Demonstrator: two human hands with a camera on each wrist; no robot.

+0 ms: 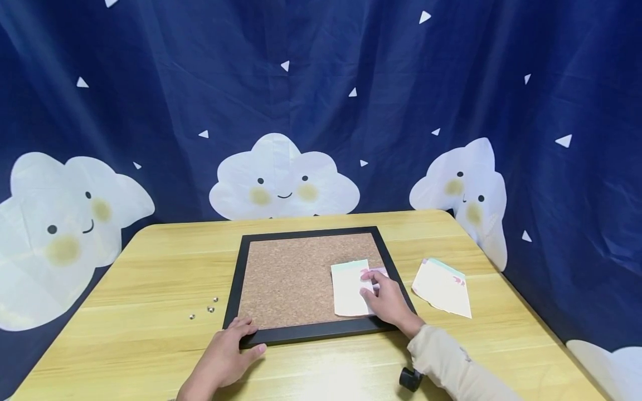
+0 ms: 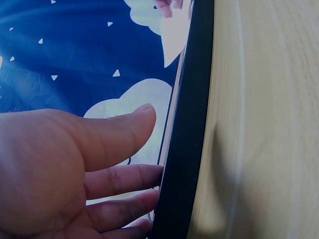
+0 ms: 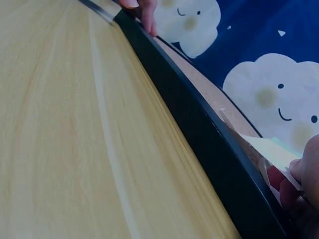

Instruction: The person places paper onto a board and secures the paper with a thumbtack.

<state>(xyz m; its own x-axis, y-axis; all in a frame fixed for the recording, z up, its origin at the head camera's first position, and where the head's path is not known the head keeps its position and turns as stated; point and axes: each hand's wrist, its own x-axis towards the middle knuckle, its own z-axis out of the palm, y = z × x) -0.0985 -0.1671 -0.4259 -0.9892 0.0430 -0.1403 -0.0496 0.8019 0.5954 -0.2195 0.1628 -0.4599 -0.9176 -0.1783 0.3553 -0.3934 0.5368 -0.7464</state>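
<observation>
A corkboard with a black frame lies flat on the table. My left hand rests at its near left corner, fingers on the frame; in the left wrist view those fingers extend fairly straight against the frame's edge. Over the right side of the cork, my right hand pinches a white paper sheet with a green top band. In the right wrist view the thumb lies above the paper and fingers curl below it. A pinkish-purple piece shows partly behind that hand.
Another paper sheet with a green band and pink print lies right of the board. Several small shiny metal pieces are scattered to the left on the wooden table. A blue curtain with clouds hangs behind.
</observation>
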